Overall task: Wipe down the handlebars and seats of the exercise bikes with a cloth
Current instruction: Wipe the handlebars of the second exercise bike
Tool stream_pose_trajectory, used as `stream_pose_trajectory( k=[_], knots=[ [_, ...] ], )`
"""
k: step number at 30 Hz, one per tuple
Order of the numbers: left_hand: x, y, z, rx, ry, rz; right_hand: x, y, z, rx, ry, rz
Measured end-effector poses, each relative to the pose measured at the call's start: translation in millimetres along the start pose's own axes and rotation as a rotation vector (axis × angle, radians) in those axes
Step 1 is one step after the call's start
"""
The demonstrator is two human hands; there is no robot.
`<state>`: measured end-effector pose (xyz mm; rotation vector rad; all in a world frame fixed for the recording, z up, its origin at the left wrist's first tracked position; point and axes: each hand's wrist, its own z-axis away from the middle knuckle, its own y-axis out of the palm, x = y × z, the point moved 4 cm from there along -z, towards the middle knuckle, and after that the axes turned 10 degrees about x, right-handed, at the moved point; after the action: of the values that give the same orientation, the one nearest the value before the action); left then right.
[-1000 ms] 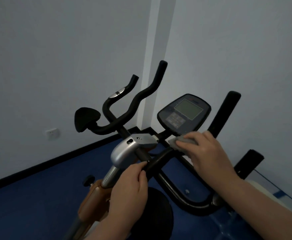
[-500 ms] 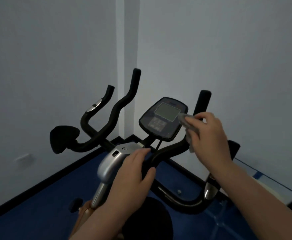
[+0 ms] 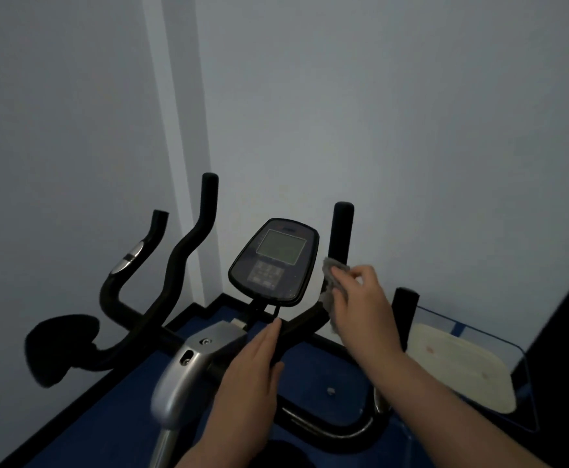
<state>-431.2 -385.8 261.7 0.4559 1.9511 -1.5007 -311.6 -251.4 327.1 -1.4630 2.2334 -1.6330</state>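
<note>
A black exercise bike handlebar (image 3: 188, 251) curves up in front of me, with a dark console (image 3: 274, 261) in its middle. My right hand (image 3: 360, 309) presses a grey cloth (image 3: 332, 282) against the lower part of the right upright grip (image 3: 342, 231). My left hand (image 3: 252, 366) wraps around the bar just right of the silver stem cover (image 3: 188, 363). A black pad (image 3: 58, 346) sits at the handlebar's left end. No seat is visible.
White walls meet in a corner right behind the bike. Blue floor (image 3: 107, 417) with a black skirting lies below. At the right, a clear-rimmed blue panel holds a cream plate (image 3: 462, 369), beside a dark edge (image 3: 566, 332).
My right hand carried the cloth from the bar near the console up to the right grip. My left hand slid further over the bar. My view swung so the bike sits more upright.
</note>
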Motion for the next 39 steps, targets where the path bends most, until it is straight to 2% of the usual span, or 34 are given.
stream_pose_trajectory(
  k=[2,5,6,8,10,14,18,22,25,27,31,32,34,36,39],
  knots=[
    [-2,-1,-1,0.012,0.025,-0.019,-1,10,14,0.051,-0.003,0.043],
    [-2,-2,-4,-0.01,0.04,-0.109,-3,-12,3,0.14,-0.026,0.014],
    [-2,-1,-4,-0.009,0.043,-0.124,-2,-23,-10,0.094,-0.034,-0.025],
    [-1,0,-4,-0.002,0.034,-0.133,7,-45,-37,-0.122,-0.062,-0.084],
    [-2,-1,-4,-0.013,0.029,-0.123,9,-46,-53,-0.27,-0.016,-0.178],
    [-3,-2,-6,-0.01,0.027,-0.114,2,-4,-35,-0.231,0.156,-0.269],
    [-1,-2,-7,-0.019,0.029,-0.132,-9,-1,-19,-0.099,0.176,-0.253],
    [0,-2,-7,-0.017,0.031,-0.149,2,-33,-59,-0.251,0.138,-0.351],
    [-1,-2,-4,-0.018,0.038,-0.143,7,-18,-68,-0.239,0.15,-0.394],
    [0,-1,-4,-0.016,0.044,-0.138,3,-1,-51,-0.205,0.192,-0.37],
    [-1,1,-4,-0.014,0.048,-0.129,-9,2,-21,-0.014,0.198,-0.257],
    [-1,1,-3,-0.015,0.046,-0.126,-8,-8,-22,-0.02,0.153,-0.236],
    [-6,0,-2,-0.029,0.055,-0.137,2,-33,-34,-0.143,-0.022,-0.172],
    [-13,-4,-8,-0.061,0.083,-0.12,12,-45,-51,-0.213,-0.179,0.0],
    [-20,-6,-27,-0.056,0.086,-0.012,12,-23,-54,-0.103,-0.179,0.322]
  ],
)
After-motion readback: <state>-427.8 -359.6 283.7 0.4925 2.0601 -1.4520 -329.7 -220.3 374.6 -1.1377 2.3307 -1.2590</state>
